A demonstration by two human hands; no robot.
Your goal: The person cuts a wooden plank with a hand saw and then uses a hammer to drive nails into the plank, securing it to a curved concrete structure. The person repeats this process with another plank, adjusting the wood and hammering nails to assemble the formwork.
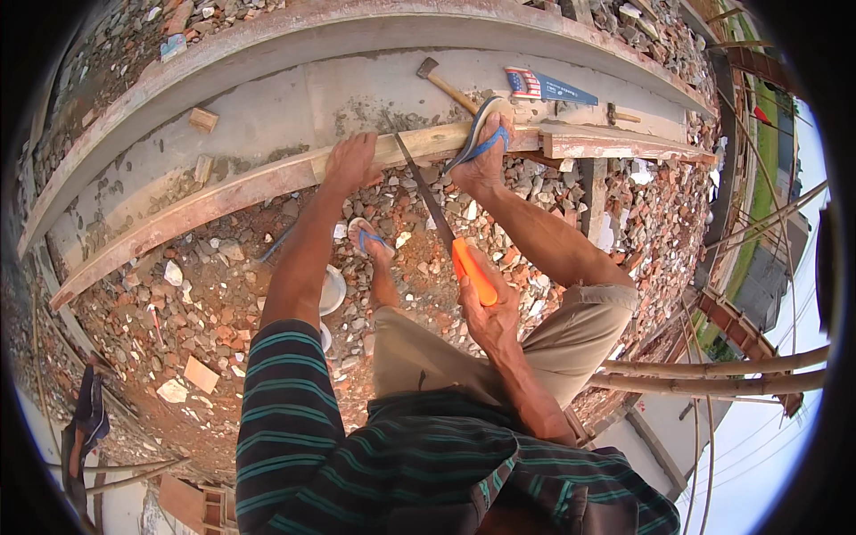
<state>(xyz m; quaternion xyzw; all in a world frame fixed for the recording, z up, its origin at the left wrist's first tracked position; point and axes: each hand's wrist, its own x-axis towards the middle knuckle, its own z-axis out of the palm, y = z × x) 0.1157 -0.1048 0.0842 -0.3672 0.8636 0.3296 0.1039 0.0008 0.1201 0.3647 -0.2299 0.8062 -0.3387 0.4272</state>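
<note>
while right hand (488,308) grips saw (437,214), left hand (352,162) flat on plank (267,183)

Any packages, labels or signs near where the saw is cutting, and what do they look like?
Flat card sleeve: lies on the concrete ledge beyond the plank, right of the hammer; long, dark blue with a red-and-white striped end.
Small blue scrap: on the rubble, upper left; too small to tell.

Right hand: my right hand (489,308) grips the orange-handled handsaw (446,234), blade on the wooden plank (294,174).
Left hand: my left hand (350,162) presses flat on that plank.
Foot: sandalled foot (483,147) braced on the plank, beside the blade.
Hammer: hammer (446,85) beyond the plank.
</note>
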